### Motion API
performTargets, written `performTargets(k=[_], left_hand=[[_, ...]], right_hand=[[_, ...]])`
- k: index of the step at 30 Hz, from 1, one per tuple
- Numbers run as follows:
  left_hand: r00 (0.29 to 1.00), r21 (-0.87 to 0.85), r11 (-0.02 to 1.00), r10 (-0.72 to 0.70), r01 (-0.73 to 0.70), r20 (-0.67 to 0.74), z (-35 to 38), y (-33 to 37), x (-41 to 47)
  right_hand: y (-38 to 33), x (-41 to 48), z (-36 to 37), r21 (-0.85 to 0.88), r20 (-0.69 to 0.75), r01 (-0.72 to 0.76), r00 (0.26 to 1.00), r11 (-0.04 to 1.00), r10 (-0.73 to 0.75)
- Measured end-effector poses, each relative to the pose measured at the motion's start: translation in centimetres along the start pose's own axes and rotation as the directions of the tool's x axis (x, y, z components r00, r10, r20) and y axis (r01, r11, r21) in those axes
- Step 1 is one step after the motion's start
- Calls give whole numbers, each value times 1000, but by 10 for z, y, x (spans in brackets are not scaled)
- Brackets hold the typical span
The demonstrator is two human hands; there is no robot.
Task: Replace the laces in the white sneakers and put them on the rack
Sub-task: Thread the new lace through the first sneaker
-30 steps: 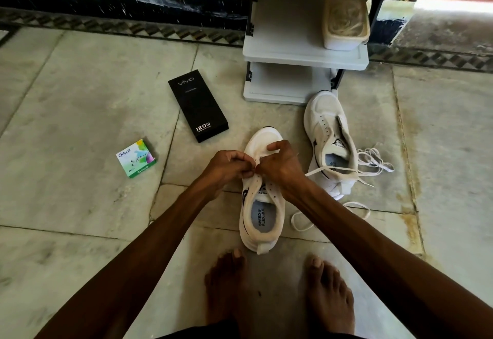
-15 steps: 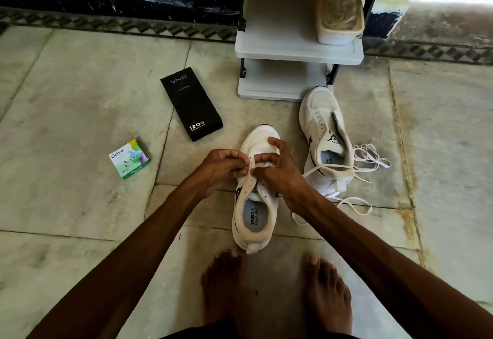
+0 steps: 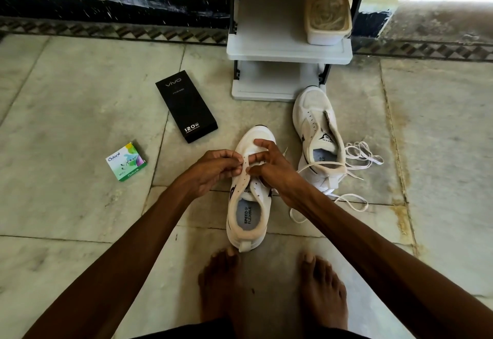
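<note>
A white sneaker [image 3: 249, 213] stands on the floor just ahead of my bare feet, toe pointing away. My left hand [image 3: 213, 169] pinches its left eyelet flap. My right hand [image 3: 269, 165] holds the right side near the toe, fingers curled over the eyelets, pinching a white lace [image 3: 349, 203] that trails off to the right across the floor. The second white sneaker [image 3: 316, 130] lies to the right, tongue up, with a loose bundle of lace [image 3: 360, 153] beside it. The grey shoe rack [image 3: 288, 53] stands straight ahead against the wall.
A lidded plastic tub [image 3: 328, 17] sits on the rack's middle shelf. A black phone box [image 3: 186, 105] and a small green Odonil box [image 3: 126, 161] lie on the stone floor to the left. My feet [image 3: 272, 290] are planted behind the sneaker.
My right hand has shifted toward the sneaker's toe and its taut pull on the lace has eased, leaving the lace slack on the floor. My left hand stays on the eyelet flap.
</note>
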State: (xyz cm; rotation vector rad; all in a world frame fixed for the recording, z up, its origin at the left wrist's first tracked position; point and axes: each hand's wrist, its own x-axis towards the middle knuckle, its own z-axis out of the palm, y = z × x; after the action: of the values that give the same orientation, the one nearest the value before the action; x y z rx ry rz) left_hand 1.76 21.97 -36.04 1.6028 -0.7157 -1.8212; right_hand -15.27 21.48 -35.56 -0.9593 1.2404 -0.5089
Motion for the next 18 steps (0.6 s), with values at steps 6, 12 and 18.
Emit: performTargets(k=[6,12,18], left_hand=[[992,146,989,9,-27,129,-3,6,-8],[989,459,887,-21,-50,147,3,19,-16],[990,714,701,-93,-8,103,23,45,-18]], right_hand=[[-1,-4,-5,-360,-55,154,981,920,-186],[-15,-7,-8,-716,-47,179,952,675,-302],[-25,-1,-4,-906,-53,93,943,413,-329]])
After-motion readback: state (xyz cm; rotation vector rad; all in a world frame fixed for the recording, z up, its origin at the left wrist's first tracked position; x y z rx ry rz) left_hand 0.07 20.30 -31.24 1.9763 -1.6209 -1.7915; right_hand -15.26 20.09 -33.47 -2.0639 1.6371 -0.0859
